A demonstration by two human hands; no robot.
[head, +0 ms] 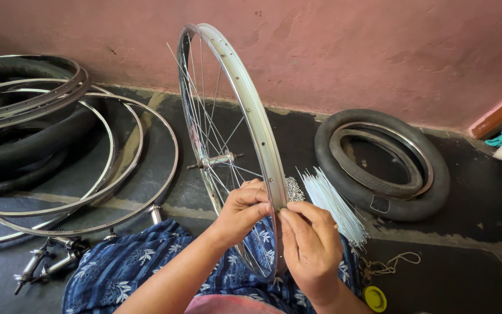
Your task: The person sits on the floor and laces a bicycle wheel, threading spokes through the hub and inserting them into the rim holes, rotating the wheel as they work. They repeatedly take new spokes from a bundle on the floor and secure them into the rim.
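a bicycle wheel rim stands upright on its edge in front of the person, its lower arc resting over the lap on blue patterned cloth, its plane running away from the camera toward the pink wall. the left hand closes its grip on the near lower part of the rim from the left side, fingers curled round the metal band; the right hand meets it from the right side, fingertips pinched against the rim's edge at the same spot, though what small part it may be pinching is too small to tell. so the two hands face each other across the thin band, both touching it, neither clearly nearer. thin spokes run from the rim inward to the hub, which sits above and to the left of the hands, its axle lying crosswise to the rim's plane. just beside the right hand, on the floor, lies a loose bundle of spare spokes, long axis slanting from upper left to lower right, with a small heap of nipples at its upper end, nearer the right hand. further right lies a tyre with a rim inside it; to the left a stack of bare rims over tyres, some axles and a yellow cap at lower right.
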